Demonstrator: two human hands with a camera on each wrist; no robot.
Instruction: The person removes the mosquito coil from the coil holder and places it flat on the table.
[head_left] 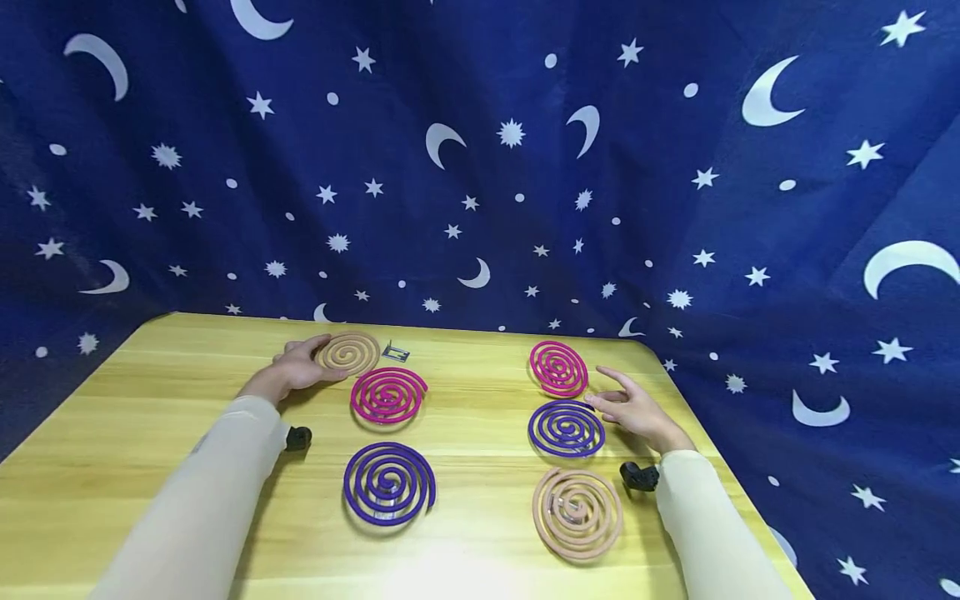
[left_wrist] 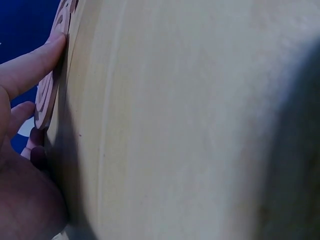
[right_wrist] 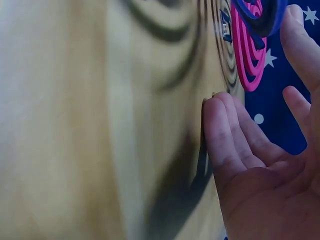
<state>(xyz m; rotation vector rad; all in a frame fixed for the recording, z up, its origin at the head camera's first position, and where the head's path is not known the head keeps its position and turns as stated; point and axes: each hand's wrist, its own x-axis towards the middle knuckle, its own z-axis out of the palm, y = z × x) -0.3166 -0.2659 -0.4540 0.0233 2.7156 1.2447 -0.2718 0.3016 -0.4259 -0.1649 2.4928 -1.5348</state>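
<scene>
At the far left of the table, my left hand (head_left: pixel 298 365) holds a tan mosquito coil (head_left: pixel 348 353) by its near-left rim. In the left wrist view a fingertip (left_wrist: pixel 59 41) lies against the edge of that coil, and other fingers are partly hidden. A small metal coil stand (head_left: pixel 396 352) is just right of it. My right hand (head_left: pixel 633 408) hovers beside a purple coil (head_left: pixel 567 428) with loosely extended fingers. One digit tip is very near that coil's rim; contact is hard to tell. Behind it sits a tilted magenta coil (head_left: pixel 558 368).
Nearer me on the left are another magenta coil (head_left: pixel 387 395) and another purple coil (head_left: pixel 389 483). A second tan coil (head_left: pixel 577 513) is at the front right, a stand showing under its centre. The wooden table (head_left: pixel 480 450) meets a blue star-and-moon cloth (head_left: pixel 480 167).
</scene>
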